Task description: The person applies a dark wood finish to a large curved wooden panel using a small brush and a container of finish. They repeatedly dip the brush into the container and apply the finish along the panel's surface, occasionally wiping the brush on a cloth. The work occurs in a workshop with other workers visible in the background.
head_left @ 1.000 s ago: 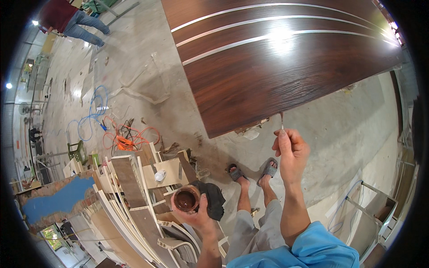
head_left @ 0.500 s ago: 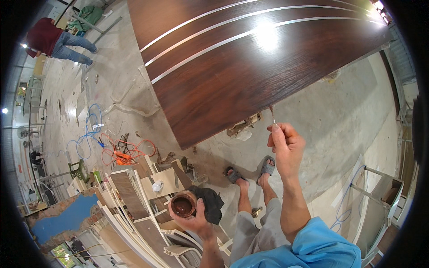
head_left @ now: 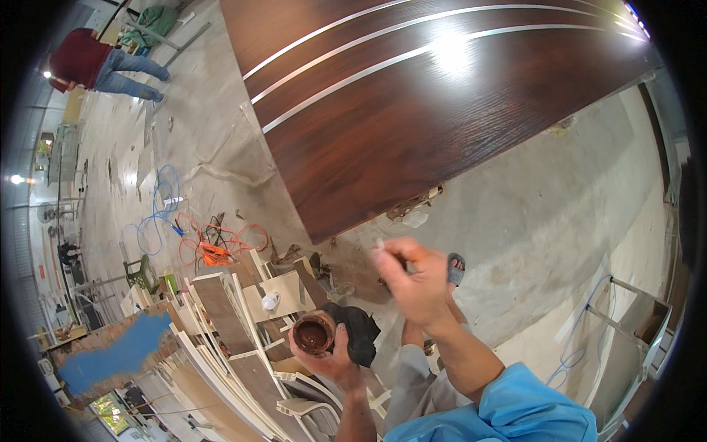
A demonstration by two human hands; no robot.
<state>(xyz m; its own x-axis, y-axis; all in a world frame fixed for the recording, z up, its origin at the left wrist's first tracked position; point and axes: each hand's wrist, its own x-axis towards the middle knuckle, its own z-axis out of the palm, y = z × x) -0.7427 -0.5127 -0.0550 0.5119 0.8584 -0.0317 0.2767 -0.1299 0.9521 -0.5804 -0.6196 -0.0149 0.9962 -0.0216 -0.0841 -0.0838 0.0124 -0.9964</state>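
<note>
My left hand (head_left: 340, 365) is wrapped round a small open jar (head_left: 314, 317) with dark brown liquid inside. A black cloth (head_left: 361, 335) hangs beside the jar, against the same hand. My right hand (head_left: 418, 283) pinches a thin brush (head_left: 380, 244); only a pale bit of it shows, and its tip is smeared by motion. That hand is off the near edge of a glossy dark brown wood-grain panel (head_left: 398, 140) with several pale curved strips across it, and to the right of the jar.
Wood offcuts and frames (head_left: 243, 317) are piled at lower left, a white cup-like object (head_left: 271, 300) on them. Orange cable (head_left: 215, 254) and blue hose (head_left: 156, 214) lie on the floor. A person (head_left: 110, 66) bends over at far left. A metal-framed stand (head_left: 633, 317) is at right.
My right hand with the brush has drawn away from the panel's near edge, moving left and nearer toward the jar. My left hand still holds the jar. The view has shifted slightly.
</note>
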